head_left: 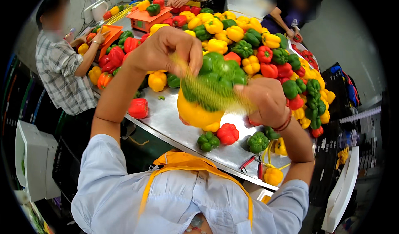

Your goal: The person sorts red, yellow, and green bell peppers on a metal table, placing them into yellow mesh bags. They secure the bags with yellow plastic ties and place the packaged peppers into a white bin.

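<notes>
Above the metal table (170, 126), a yellow mesh net (208, 96) is stretched between my two hands, its middle smeared by motion. My left hand (172, 49) is raised higher, with its fingers pinched on one end of the net. Lower and to the right, my right hand (268, 103) is closed around the other end. Inside or just behind the mesh show a green bell pepper (218, 68) and a yellow bell pepper (195, 111); I cannot tell exactly how the net wraps them. Below them lie a red pepper (227, 134) and a green pepper (208, 141).
A large heap of mixed peppers (235, 33) covers the far and right side. Red-handled pliers (254, 164) and yellow net strips (270, 155) lie at the near edge. Orange scales (147, 20) stand far left. Several people work around the table, one in a checked shirt (62, 68).
</notes>
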The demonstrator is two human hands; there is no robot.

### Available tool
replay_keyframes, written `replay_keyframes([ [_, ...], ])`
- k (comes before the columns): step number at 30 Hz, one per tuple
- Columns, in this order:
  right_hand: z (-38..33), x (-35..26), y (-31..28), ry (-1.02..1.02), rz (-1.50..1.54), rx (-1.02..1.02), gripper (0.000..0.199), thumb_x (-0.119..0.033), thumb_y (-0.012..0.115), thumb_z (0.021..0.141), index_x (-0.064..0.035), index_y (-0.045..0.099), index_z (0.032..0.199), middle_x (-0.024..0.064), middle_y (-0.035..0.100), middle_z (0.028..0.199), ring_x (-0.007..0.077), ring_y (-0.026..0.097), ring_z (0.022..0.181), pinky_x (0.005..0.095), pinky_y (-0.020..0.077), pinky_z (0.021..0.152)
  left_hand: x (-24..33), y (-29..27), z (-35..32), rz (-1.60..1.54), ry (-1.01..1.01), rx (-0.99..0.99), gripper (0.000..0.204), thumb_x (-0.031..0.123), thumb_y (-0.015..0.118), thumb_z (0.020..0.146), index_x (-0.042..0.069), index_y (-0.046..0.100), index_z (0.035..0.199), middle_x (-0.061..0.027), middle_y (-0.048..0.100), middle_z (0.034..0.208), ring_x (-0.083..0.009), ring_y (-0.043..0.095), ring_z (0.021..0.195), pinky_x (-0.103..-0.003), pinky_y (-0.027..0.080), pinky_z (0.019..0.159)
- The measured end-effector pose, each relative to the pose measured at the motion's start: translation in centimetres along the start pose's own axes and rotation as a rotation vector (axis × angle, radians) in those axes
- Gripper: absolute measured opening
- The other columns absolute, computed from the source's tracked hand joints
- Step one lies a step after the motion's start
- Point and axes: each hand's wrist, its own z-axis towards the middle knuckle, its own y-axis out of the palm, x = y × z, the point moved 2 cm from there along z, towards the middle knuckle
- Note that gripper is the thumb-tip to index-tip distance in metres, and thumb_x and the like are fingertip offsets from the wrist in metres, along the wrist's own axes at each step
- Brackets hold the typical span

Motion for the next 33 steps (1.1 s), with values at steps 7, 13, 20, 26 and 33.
replay_keyframes([
  [7, -2.4, -4.6, -6.4, -0.063, -0.247, -0.405, 0.015, -0.009, 0.056, 0.065, -0.0068, 0.048, 0.077, 0.0001, 0.039, 0.058, 0.0128, 0.045, 0.051, 0.0235, 0.0367, 0.043, 0.0, 4.8, 5.6, 0.295, -0.246, -0.687, 0.019, 0.013, 0.068, 0.067, 0.002, 0.052, 0.066, -0.0052, 0.055, 0.067, -0.0224, 0.054, 0.062, -0.03, 0.041, 0.051],
  [13, -4.0, -7.6, -11.4, 0.209, -0.305, -0.575, 0.014, -0.011, 0.056, 0.064, -0.0088, 0.046, 0.074, 0.0009, 0.042, 0.059, 0.0148, 0.048, 0.055, 0.026, 0.0385, 0.046, -0.7, 8.1, 10.0, 0.507, -0.223, -0.752, 0.022, 0.018, 0.067, 0.068, 0.004, 0.05, 0.065, -0.0051, 0.054, 0.068, -0.0242, 0.053, 0.064, -0.032, 0.041, 0.053],
  [20, -5.7, -9.8, -14.1, 0.482, -0.09, -0.253, 0.018, -0.011, 0.063, 0.063, -0.008, 0.051, 0.077, 0.0029, 0.047, 0.056, 0.0191, 0.048, 0.045, 0.0297, 0.0361, 0.039, -2.3, 11.9, 15.6, 0.24, -0.001, -0.607, 0.016, 0.012, 0.064, 0.071, 0.003, 0.052, 0.066, -0.0081, 0.054, 0.069, -0.0246, 0.053, 0.061, -0.03, 0.042, 0.052],
  [26, -6.9, -10.2, -14.6, 0.953, 0.029, -0.218, 0.045, -0.019, 0.073, 0.063, -0.0025, 0.047, 0.097, 0.0101, 0.055, 0.089, 0.024, 0.057, 0.071, 0.0283, 0.0435, 0.061, -2.9, 13.9, 17.7, 0.434, 0.218, -0.427, 0.012, 0.0, 0.059, 0.062, 0.003, 0.048, 0.065, -0.008, 0.05, 0.068, -0.0249, 0.049, 0.058, -0.031, 0.039, 0.049],
  [33, -7.5, -9.9, -14.9, 1.029, 0.089, -0.156, 0.053, -0.028, 0.066, 0.07, -0.0029, 0.039, 0.107, 0.0098, 0.046, 0.053, 0.026, 0.05, 0.048, 0.0337, 0.0373, 0.045, -3.9, 14.6, 17.3, 0.793, 0.293, -0.308, 0.019, -0.001, 0.058, 0.057, 0.004, 0.044, 0.068, -0.0057, 0.049, 0.075, -0.0228, 0.05, 0.067, -0.032, 0.041, 0.051],
])
